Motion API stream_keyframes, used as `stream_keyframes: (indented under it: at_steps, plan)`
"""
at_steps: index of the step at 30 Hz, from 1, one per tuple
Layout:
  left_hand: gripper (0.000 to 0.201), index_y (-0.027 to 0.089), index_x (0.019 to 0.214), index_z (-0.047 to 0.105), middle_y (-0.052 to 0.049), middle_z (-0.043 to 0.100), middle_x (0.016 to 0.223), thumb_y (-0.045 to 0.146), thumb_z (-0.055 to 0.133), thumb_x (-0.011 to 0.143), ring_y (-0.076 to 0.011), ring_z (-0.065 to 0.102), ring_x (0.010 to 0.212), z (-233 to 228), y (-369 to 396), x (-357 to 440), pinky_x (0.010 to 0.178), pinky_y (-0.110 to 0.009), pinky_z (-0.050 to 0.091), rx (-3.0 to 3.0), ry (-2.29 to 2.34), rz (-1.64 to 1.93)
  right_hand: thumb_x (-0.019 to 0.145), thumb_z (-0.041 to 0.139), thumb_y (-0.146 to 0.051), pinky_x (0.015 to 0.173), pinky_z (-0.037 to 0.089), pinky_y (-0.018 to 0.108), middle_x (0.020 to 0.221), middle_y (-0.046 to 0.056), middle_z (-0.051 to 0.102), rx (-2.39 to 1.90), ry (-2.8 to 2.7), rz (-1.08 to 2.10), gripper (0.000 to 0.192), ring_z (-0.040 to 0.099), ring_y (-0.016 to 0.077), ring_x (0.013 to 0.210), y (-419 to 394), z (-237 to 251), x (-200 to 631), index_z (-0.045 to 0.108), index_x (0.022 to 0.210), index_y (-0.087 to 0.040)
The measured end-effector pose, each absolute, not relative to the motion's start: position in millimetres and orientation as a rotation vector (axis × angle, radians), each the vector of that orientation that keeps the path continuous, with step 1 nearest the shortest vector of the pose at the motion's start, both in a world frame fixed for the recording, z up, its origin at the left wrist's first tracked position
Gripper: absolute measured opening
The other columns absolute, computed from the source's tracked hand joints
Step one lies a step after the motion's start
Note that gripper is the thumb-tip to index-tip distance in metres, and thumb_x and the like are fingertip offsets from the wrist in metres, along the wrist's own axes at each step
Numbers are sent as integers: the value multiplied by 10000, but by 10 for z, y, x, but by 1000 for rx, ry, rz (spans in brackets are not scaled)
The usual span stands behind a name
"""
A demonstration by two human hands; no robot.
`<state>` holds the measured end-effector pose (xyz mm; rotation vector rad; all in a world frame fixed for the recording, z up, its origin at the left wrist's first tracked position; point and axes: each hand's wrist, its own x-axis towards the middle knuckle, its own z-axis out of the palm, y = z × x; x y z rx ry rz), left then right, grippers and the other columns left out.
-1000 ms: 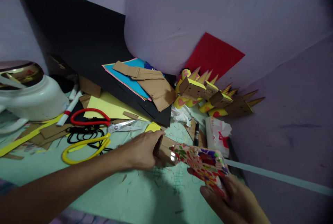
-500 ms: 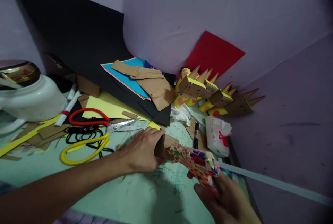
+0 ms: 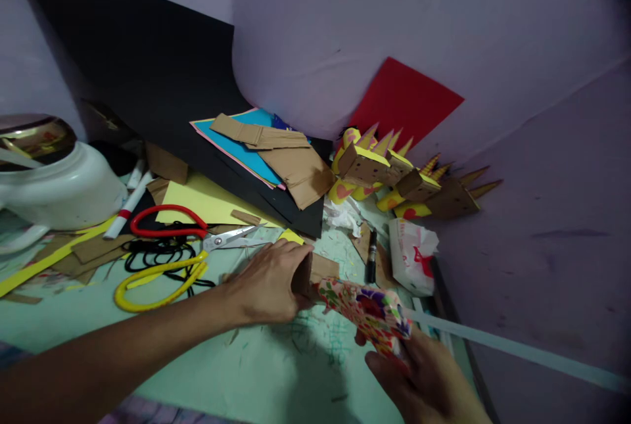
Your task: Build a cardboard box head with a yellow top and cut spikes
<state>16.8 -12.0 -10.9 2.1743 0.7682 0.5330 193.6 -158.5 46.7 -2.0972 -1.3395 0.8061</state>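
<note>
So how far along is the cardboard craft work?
Done: several spiked cardboard figures sit by the wall. In hand: the left hand holds a cardboard piece on the mat while the right hand aims a floral glue gun at it. Left: cardboard offcuts lie unused.

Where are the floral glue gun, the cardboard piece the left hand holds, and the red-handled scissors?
floral glue gun [image 3: 367, 309], head view, on the patterned body just ahead of the right hand.
cardboard piece [image 3: 323, 267], head view, on its flat brown top face beside the fingers.
red-handled scissors [image 3: 165, 221], head view, on the red handle loop.
</note>
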Motion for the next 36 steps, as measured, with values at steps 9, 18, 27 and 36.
stream_keyframes:
  at_steps: [9,18,27,36]
  plan:
    - [589,244,1226,493,-91,606,1187,382,691,689,-302,540,1079,-149,-109,164,909,-435,427,2233,788,531,767,569,-427,661,523,316,799,84,722,-2141,-1345,742,269,667,259,750,-1653,472,1973,700,862,-212]
    - [685,222,1283,448,-95,600,1203,401,702,673,-291,536,1103,-170,-111,171,924,-427,429,2259,837,528,738,642,-388,642,529,307,822,85,711,-2163,-1255,691,212,652,266,807,-1777,420,2094,693,837,-207]
    - [701,191,1284,460,-90,584,1241,309,705,638,-266,525,1120,-179,-105,162,950,-413,423,2271,846,513,762,615,-388,683,532,307,877,102,710,-2121,-1233,664,239,649,259,839,-1815,361,2133,699,874,-193]
    - [649,186,1230,503,-84,607,1202,246,694,613,-261,546,1083,-168,-107,162,928,-401,439,2272,850,526,770,594,-339,728,528,331,820,92,710,-2054,-1348,718,197,652,239,779,-1720,332,2204,696,846,-189]
